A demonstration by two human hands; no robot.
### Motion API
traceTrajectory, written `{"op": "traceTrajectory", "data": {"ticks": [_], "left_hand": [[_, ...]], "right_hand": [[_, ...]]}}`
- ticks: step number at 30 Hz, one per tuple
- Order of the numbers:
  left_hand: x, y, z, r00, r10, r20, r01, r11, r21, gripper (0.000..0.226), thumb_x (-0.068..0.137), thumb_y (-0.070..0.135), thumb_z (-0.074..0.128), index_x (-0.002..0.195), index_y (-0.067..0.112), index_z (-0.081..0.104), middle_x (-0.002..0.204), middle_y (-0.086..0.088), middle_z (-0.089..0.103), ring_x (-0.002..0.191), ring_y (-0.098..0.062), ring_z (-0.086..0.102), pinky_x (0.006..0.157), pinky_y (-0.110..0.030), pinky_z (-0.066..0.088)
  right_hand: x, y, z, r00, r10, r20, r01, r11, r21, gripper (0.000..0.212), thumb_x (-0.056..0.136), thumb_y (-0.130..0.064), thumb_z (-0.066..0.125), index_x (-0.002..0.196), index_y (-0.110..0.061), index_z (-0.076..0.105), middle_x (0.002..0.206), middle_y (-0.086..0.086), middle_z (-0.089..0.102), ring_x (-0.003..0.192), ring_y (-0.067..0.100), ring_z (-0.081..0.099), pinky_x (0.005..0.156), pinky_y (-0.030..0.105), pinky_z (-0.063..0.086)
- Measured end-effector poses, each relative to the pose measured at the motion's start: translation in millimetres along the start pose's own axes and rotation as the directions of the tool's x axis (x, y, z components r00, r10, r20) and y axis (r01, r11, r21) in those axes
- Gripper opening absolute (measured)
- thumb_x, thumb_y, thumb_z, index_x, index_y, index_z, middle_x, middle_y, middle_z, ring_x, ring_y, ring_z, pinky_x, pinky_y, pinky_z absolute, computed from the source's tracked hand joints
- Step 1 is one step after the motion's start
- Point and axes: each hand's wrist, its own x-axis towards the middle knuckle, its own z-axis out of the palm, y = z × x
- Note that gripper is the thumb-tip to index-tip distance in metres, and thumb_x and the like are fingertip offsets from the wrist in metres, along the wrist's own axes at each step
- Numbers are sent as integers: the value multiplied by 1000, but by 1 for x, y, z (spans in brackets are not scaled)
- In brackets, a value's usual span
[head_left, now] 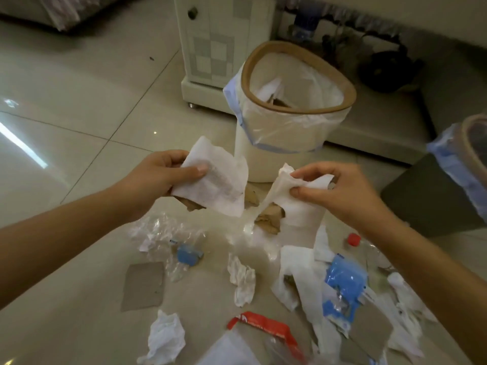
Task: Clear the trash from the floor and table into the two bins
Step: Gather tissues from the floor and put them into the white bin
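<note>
The shiny tile floor (79, 114) holds a white bin (266, 154). In front of the bin lie crumpled tissues (242, 283), clear plastic (163, 230), grey card (143, 285), a red cap (353, 238) and a red wrapper (266, 327).

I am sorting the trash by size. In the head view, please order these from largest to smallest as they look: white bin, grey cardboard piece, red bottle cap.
1. white bin
2. grey cardboard piece
3. red bottle cap
The bin stands farther away yet looks largest.
</note>
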Motion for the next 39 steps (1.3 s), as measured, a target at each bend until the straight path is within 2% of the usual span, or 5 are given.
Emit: {"op": "traceTrajectory", "data": {"ticks": [5,20,25,30,39], "left_hand": [[27,56,12,995,98,-32,-100,993,-64,33,83,18,67,114,8,61,96,-13,72,78,-29,71,61,-31,57],[168,136,70,924,209,-320,-258,959,-118,70,76,7,76,129,28,35,103,-6,62,83,-18,66,52,-24,55],[203,113,68,890,275,-365,-217,957,194,41,84,16,69,117,30,49,122,-6,55,99,-22,60,79,-33,56],[213,114,78,979,200,-34,-107,650,753,43,92,52,49,119,20,61,108,-7,66,88,-19,63,71,-26,52],[193,114,78,847,522,-101,-163,436,885,48,87,54,54,131,33,53,121,4,64,98,-14,62,80,-29,51]], "right_hand": [[16,-20,-40,980,-29,-195,59,987,148,26,73,-26,76,98,-33,70,100,-9,66,92,29,62,77,47,57],[140,-41,-88,791,73,-607,199,908,368,22,78,-12,76,99,-16,68,96,-11,61,86,3,58,71,20,54],[181,-21,-72,817,100,-569,80,956,283,24,78,-15,76,100,-19,68,102,-4,61,97,15,60,81,33,56],[192,-7,-61,935,180,-304,-113,968,225,29,89,-38,62,110,-18,66,104,1,68,96,18,61,86,36,51],[167,-17,-74,940,91,-330,50,916,398,20,90,-28,62,109,-25,65,102,-4,69,96,9,62,74,21,47]]}}
